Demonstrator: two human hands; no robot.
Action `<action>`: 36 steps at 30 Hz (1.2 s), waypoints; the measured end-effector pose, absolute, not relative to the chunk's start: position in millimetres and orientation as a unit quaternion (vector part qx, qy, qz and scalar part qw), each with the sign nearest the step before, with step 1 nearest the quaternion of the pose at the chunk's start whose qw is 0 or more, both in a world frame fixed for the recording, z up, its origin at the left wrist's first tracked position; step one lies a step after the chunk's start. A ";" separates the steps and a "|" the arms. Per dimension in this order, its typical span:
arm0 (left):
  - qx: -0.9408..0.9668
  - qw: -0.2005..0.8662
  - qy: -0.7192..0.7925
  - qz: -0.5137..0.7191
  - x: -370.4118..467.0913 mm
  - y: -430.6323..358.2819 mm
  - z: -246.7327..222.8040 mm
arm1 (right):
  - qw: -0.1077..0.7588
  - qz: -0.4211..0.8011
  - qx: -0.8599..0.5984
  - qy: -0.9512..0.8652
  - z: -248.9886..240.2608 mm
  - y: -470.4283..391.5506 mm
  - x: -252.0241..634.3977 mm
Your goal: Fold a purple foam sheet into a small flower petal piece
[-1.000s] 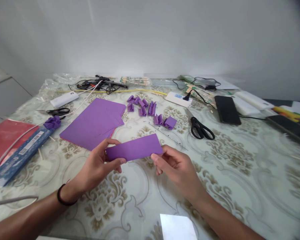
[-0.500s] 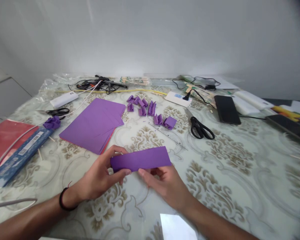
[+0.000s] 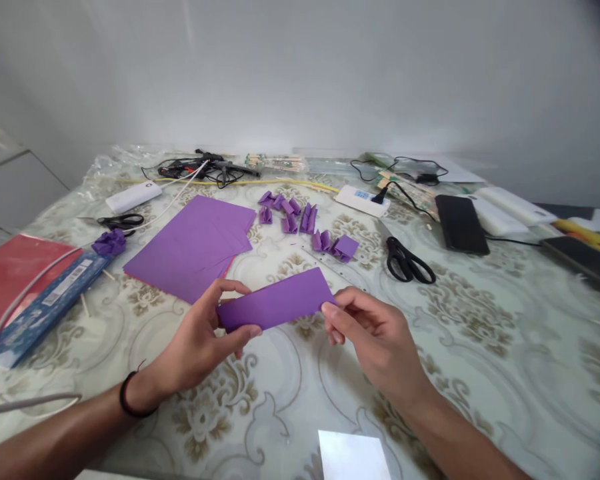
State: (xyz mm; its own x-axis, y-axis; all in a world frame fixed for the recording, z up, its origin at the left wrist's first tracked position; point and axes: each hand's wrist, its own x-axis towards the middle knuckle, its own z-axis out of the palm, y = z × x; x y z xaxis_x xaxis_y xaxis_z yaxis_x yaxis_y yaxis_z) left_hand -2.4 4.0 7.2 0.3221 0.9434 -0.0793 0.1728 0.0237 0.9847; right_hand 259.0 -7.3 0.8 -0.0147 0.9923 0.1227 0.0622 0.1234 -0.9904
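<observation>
A strip of purple paper (image 3: 280,298) is held above the table, its right end tilted up. My left hand (image 3: 213,333) grips the strip's left end, thumb in front and fingers behind. At the lower right corner, my right hand (image 3: 375,333) pinches the strip between thumb and fingers. Beyond the strip lie several small folded purple paper pieces (image 3: 309,218). Left of them rests a stack of purple sheets (image 3: 180,243), with red paper showing at its lower edge.
Black-handled scissors (image 3: 407,260) lie to the right, near a phone (image 3: 461,225) and a white power strip (image 3: 363,200). On the left are crumpled purple paper (image 3: 109,243), more scissors (image 3: 120,221) and a red and blue packet (image 3: 35,287). Tangled black cables (image 3: 205,167) sit at the back.
My right hand has moved right from the strip's lower middle edge to its lower right corner. The strip now slants up to the right; my left hand keeps its hold.
</observation>
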 end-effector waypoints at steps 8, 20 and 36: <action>0.545 0.552 0.475 0.416 -1.0 8.2 4.4 | 0.456 0.498 -0.484 -0.556 3.2 -9.6 252.0; 0.516 0.637 0.446 0.359 -3.1 9.5 7.0 | 0.390 0.552 -0.463 -0.574 -10.1 -18.6 238.2; 0.537 0.618 0.445 0.362 -2.0 7.6 4.9 | 0.434 0.538 -0.458 -0.560 -4.0 -19.6 241.9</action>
State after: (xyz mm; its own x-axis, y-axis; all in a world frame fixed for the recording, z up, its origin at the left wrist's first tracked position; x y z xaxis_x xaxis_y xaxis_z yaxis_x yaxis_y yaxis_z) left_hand -2.0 7.6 4.9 0.3415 0.9259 -0.1618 0.0316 0.1608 0.9865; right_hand 241.9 -19.6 -4.0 -0.2050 0.9787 -0.0067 0.0464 0.0029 -0.9989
